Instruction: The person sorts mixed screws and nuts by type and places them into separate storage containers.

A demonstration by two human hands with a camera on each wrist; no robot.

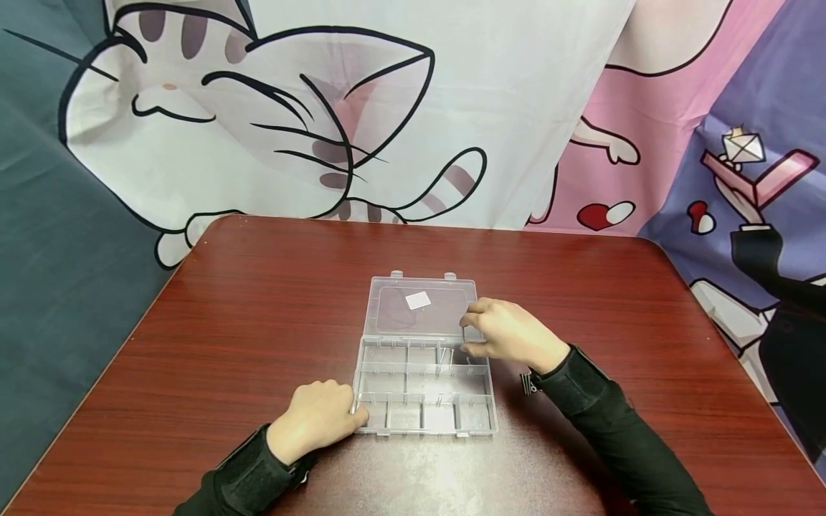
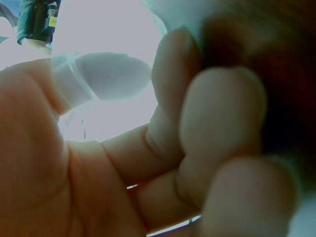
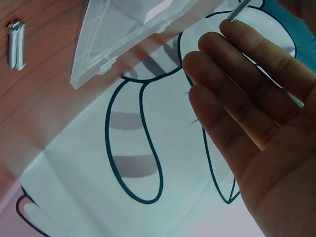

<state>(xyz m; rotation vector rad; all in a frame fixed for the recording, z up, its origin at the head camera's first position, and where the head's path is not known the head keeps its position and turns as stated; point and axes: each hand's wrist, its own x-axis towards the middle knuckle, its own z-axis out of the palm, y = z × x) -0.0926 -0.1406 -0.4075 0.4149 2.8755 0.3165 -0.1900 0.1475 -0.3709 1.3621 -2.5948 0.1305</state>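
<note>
An open clear plastic compartment box [image 1: 424, 387] lies on the table, its lid [image 1: 387, 308] folded back away from me. My left hand [image 1: 317, 416] grips the box's near left side, with the thumb over the wall. In the left wrist view the thumb [image 2: 113, 76] shows through the clear plastic, and the other fingers curl outside. My right hand [image 1: 510, 333] is over the far right compartment, pinching a thin silver metal rod [image 3: 239, 10] between thumb and index finger. Slim metal pieces [image 1: 445, 355] lie in a far-row compartment beside this hand.
Several slim silver metal pieces [image 3: 16, 45] lie together on the table to the right of the box, partly under my right wrist in the head view. A white label [image 1: 418, 300] sits on the lid. Behind the brown table [image 1: 258, 287] hangs a cartoon-printed cloth [image 1: 516, 107].
</note>
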